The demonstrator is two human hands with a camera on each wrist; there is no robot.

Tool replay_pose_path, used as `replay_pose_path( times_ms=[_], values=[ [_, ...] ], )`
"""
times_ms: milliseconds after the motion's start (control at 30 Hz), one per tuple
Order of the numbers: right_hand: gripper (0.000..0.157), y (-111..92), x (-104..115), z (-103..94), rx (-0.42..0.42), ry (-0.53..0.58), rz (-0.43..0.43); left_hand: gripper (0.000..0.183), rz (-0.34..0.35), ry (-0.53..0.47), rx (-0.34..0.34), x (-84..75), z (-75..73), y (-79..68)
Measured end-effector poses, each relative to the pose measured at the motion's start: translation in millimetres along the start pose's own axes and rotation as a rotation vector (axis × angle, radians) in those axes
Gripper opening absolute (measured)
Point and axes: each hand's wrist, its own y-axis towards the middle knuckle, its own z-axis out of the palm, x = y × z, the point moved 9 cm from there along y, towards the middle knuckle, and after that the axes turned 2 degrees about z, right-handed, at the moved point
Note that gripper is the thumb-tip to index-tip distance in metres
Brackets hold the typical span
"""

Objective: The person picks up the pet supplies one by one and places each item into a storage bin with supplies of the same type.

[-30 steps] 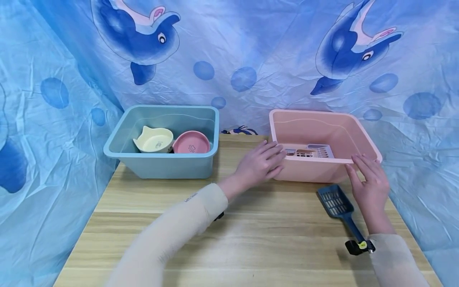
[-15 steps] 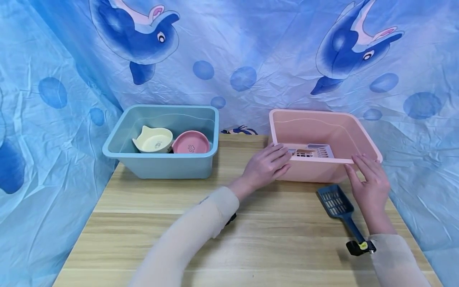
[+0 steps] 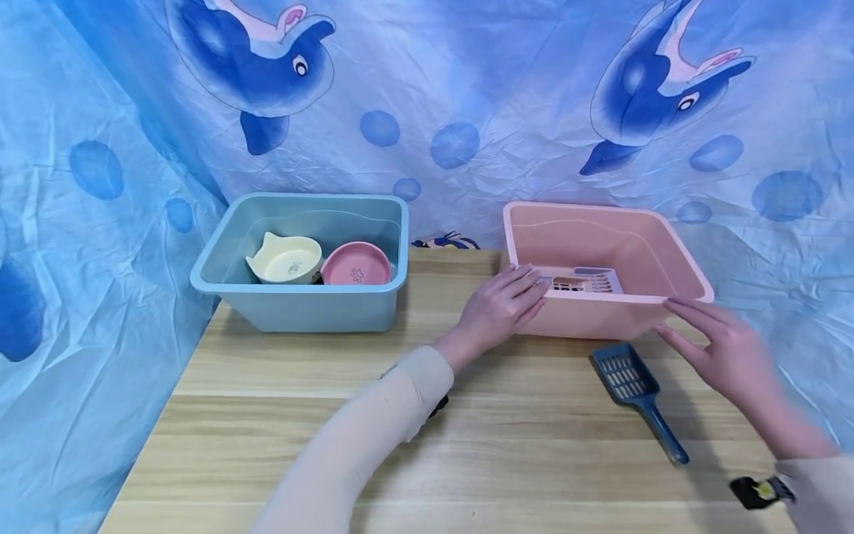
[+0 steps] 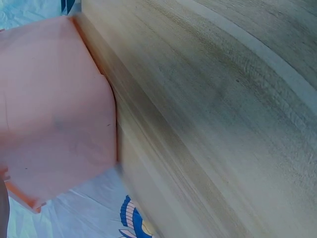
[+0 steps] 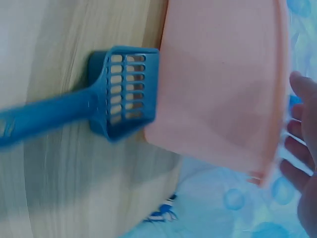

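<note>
A pink litter box (image 3: pixel 580 315) stands at the right rear of the table. My left hand (image 3: pixel 497 308) rests at its front left corner, fingers lying over the rim and thumb against the outer front wall. Past the front right corner, my right hand (image 3: pixel 727 360) is slightly blurred, its fingers extended with the tips close to the rim. In the right wrist view the right fingers (image 5: pixel 297 146) are spread and hold nothing. A dark blue slotted litter scoop (image 3: pixel 626 374) lies before the box, handle toward me. Pale slotted pieces (image 3: pixel 590 280) lie inside the box, partly hidden by its front wall.
A blue litter box (image 3: pixel 327 311) stands at the left rear. Inside it are a cream cat-shaped bowl (image 3: pixel 287 261) and a pink round bowl with a paw print (image 3: pixel 356 265). A blue dolphin-print cloth (image 3: pixel 440 89) hangs behind the wooden table (image 3: pixel 534 460).
My left hand has slid a little rightward onto the pink box's front rim. My right hand has swung right, its forearm moving off the scoop's handle, which now shows fully.
</note>
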Motion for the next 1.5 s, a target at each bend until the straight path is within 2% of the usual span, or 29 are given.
replay_pose_path(
  times_ms=[100, 267, 367, 467, 567, 667, 767, 833, 933, 1300, 1500],
  values=[
    [0.043, -3, 4, -5.8, 0.144, -0.034, -0.043, 0.031, 0.001, 0.001, -0.008, 1.5, -1.8, 1.8],
    [0.045, -8, -5, 10.3, 0.452, -0.019, 0.025, 0.030, 0.003, 0.005, -0.023, 5.3, -3.8, 4.2],
    [0.050, -14, -19, 27.5, 0.616, 0.069, 0.122, 0.030, -0.003, 0.007, -0.020, 7.8, -4.9, 5.3],
    [0.055, -26, -36, 44.5, 0.741, 0.166, 0.225, 0.030, -0.009, 0.009, -0.009, 9.1, -6.1, 6.0],
    [0.059, -45, -54, 58.5, 0.838, 0.236, 0.345, 0.030, -0.010, 0.011, 0.006, 8.7, -6.3, 6.6],
    [0.062, -68, -69, 69.3, 0.930, 0.355, 0.498, 0.031, -0.010, 0.012, 0.017, 7.6, -4.7, 7.9],
    [0.062, -92, -81, 78.1, 0.997, 0.512, 0.656, 0.032, -0.009, 0.011, 0.020, 6.0, -4.0, 9.6],
    [0.061, -107, -85, 83.1, 1.013, 0.612, 0.736, 0.032, -0.006, 0.007, 0.013, 4.8, -4.2, 10.2],
    [0.057, -126, -86, 89.1, 1.031, 0.715, 0.815, 0.031, -0.005, -0.001, 0.013, 3.1, -4.2, 9.9],
    [0.021, -161, -86, 101.4, 1.034, 0.828, 0.847, 0.030, 0.002, -0.017, 0.009, -4.7, -1.6, 10.2],
    [0.017, -168, -80, 104.7, 1.037, 0.912, 0.810, 0.030, -0.005, -0.028, 0.021, -6.6, 0.8, 8.9]
  ],
)
